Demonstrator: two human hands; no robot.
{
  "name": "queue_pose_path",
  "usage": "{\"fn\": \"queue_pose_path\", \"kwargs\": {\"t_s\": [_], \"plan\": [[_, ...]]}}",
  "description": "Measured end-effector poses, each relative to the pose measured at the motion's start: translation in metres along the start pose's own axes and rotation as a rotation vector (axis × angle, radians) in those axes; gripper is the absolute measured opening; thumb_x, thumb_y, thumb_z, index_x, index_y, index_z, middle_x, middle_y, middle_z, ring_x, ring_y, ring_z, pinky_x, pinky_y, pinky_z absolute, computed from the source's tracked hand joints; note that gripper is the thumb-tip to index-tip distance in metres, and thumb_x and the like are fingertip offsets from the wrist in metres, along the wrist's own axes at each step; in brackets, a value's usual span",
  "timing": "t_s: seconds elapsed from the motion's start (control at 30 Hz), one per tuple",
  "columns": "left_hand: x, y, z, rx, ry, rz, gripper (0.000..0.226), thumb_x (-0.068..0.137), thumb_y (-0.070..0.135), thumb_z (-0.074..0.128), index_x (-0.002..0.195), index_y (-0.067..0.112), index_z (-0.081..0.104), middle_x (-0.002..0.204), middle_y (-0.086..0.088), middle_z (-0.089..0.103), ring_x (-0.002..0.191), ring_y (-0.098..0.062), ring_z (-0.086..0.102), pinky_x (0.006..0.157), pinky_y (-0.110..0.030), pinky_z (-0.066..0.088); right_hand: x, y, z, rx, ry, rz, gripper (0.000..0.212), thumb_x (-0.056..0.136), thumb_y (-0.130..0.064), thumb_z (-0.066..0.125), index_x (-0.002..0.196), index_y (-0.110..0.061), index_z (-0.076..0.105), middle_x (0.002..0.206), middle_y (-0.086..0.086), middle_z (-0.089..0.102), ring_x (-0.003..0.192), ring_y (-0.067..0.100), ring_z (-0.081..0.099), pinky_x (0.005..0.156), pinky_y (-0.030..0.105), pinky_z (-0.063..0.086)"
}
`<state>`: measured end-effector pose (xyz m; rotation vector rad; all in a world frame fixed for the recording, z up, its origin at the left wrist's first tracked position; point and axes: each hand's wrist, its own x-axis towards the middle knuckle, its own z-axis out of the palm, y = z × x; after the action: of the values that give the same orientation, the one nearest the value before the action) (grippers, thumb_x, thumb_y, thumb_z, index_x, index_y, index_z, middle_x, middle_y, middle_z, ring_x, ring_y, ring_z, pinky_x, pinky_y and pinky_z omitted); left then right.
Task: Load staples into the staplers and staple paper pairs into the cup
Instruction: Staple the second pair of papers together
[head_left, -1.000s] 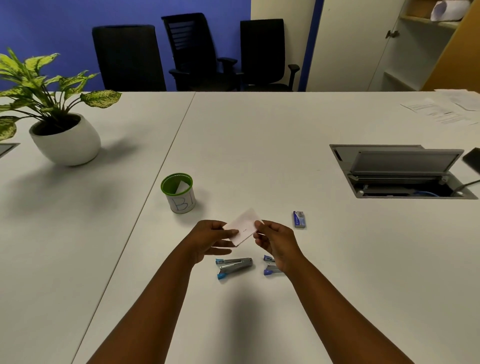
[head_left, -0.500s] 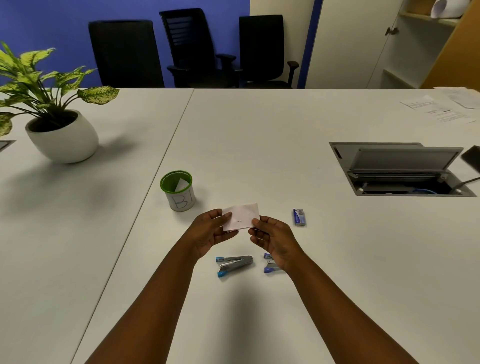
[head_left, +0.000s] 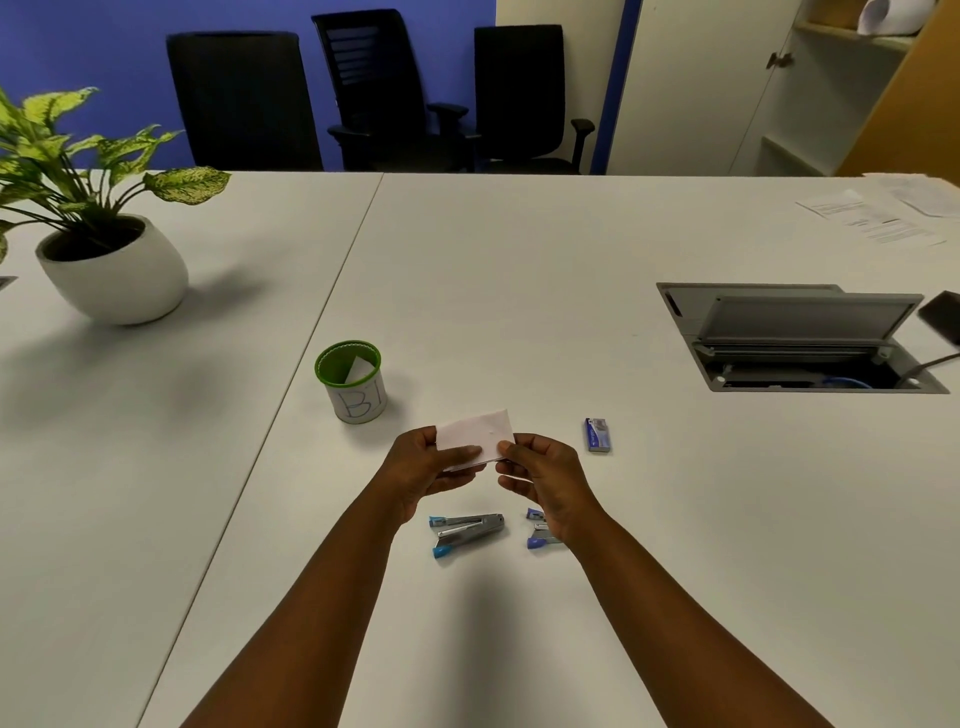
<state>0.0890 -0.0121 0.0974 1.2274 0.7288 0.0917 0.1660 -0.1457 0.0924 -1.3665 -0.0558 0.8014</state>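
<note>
Both hands hold a small white paper pair (head_left: 475, 434) above the table. My left hand (head_left: 421, 467) pinches its left edge with the thumb across the front. My right hand (head_left: 545, 478) pinches its right lower corner. A green-rimmed white cup (head_left: 352, 384) marked "BI" stands to the left, with a folded paper inside. One silver stapler with blue tips (head_left: 465, 532) lies below my hands. A second stapler (head_left: 537, 530) lies partly hidden under my right wrist. A blue staple box (head_left: 597, 434) lies to the right.
A potted plant in a white bowl (head_left: 111, 270) stands at the far left. An open cable hatch (head_left: 795, 338) is set into the table at the right, with a dark device (head_left: 943, 317) beside it. Printed sheets (head_left: 872, 215) lie far right. Black chairs (head_left: 395, 93) stand behind the table.
The paper has turned from a tilted diagonal to nearly level between my hands. My left thumb has slid further across its front. The staplers, box and cup have not moved.
</note>
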Motion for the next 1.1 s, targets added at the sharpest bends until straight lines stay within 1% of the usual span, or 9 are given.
{"fn": "queue_pose_path", "kwargs": {"t_s": [0.1,0.3,0.43,0.53,0.67,0.73,0.87,0.97,1.1], "plan": [[0.003,-0.003,-0.002,0.007,0.037,-0.007,0.043,0.076,0.002,0.07,0.116,-0.003,0.054,0.109,-0.02,0.063,0.076,-0.024,0.068,0.061,-0.022,0.059,0.002,0.001,0.002,-0.036,0.01,-0.007,0.011,0.085,-0.007,0.061,0.078,-0.014,0.064,0.072,0.004,0.064,0.063,0.012,0.062,0.051,0.016,0.054],[0.011,-0.007,-0.012,-0.007,0.051,-0.029,0.038,0.079,0.001,0.067,0.115,0.002,0.054,0.096,-0.009,0.064,0.075,-0.022,0.068,0.058,-0.02,0.058,0.013,0.006,0.005,-0.087,0.043,0.007,0.014,0.085,-0.005,0.062,0.076,-0.015,0.064,0.072,0.003,0.065,0.064,0.013,0.062,0.051,0.016,0.055],[0.02,-0.007,-0.023,0.049,0.09,0.004,0.039,0.08,0.003,0.067,0.116,0.002,0.054,0.105,-0.014,0.063,0.082,-0.025,0.067,0.062,-0.02,0.058,0.026,0.009,0.012,-0.135,0.079,-0.008,0.011,0.083,-0.003,0.063,0.093,-0.003,0.067,0.074,0.004,0.065,0.064,0.014,0.062,0.053,0.016,0.055],[0.031,-0.006,-0.035,0.072,0.186,0.089,0.027,0.079,0.01,0.07,0.103,0.007,0.058,0.1,-0.012,0.063,0.087,-0.024,0.064,0.067,-0.024,0.057,0.038,0.008,0.021,-0.14,0.129,-0.045,0.014,0.082,-0.002,0.065,0.095,-0.003,0.067,0.074,0.005,0.066,0.064,0.015,0.062,0.059,0.018,0.056],[0.046,-0.007,-0.066,0.549,0.6,0.464,0.024,0.083,0.006,0.064,0.106,-0.001,0.063,0.108,-0.017,0.065,0.095,-0.026,0.062,0.077,-0.024,0.051,0.056,0.0,0.038,-0.137,0.167,-0.163,0.013,0.08,0.002,0.066,0.085,-0.01,0.067,0.075,0.008,0.066,0.062,0.016,0.062,0.056,0.014,0.056],[0.055,-0.008,-0.084,0.723,0.682,0.506,0.033,0.084,0.002,0.059,0.117,-0.002,0.057,0.119,-0.019,0.06,0.107,-0.033,0.058,0.087,-0.034,0.048,0.067,-0.005,0.049,-0.152,0.176,-0.224,0.015,0.079,0.004,0.066,0.081,-0.011,0.065,0.072,0.008,0.065,0.061,0.016,0.062,0.055,0.014,0.055],[0.072,-0.015,-0.113,1.016,0.696,0.445,0.054,0.088,0.005,0.051,0.14,0.004,0.035,0.146,-0.013,0.037,0.134,-0.028,0.035,0.1,-0.038,0.041,0.093,-0.011,0.074,-0.235,0.207,-0.326,0.007,0.079,0.005,0.066,0.084,0.0,0.064,0.066,0.005,0.062,0.062,0.019,0.062,0.062,0.022,0.058],[0.081,-0.023,-0.126,1.148,0.652,0.442,0.063,0.088,0.001,0.047,0.146,0.005,0.021,0.155,-0.009,0.02,0.144,-0.023,0.018,0.106,-0.036,0.036,0.11,-0.012,0.097,-0.301,0.233,-0.398,0.01,0.08,0.003,0.065,0.087,-0.004,0.066,0.07,0.005,0.064,0.064,0.018,0.064,0.072,0.031,0.058],[0.089,-0.028,-0.134,1.227,0.622,0.487,0.066,0.082,-0.008,0.045,0.144,0.001,0.025,0.153,-0.014,0.024,0.143,-0.025,0.022,0.104,-0.038,0.039,0.128,-0.011,0.125,-0.398,0.239,-0.491,0.011,0.08,0.0,0.064,0.089,-0.005,0.068,0.072,0.004,0.066,0.063,0.015,0.065,0.075,0.037,0.059]]}}
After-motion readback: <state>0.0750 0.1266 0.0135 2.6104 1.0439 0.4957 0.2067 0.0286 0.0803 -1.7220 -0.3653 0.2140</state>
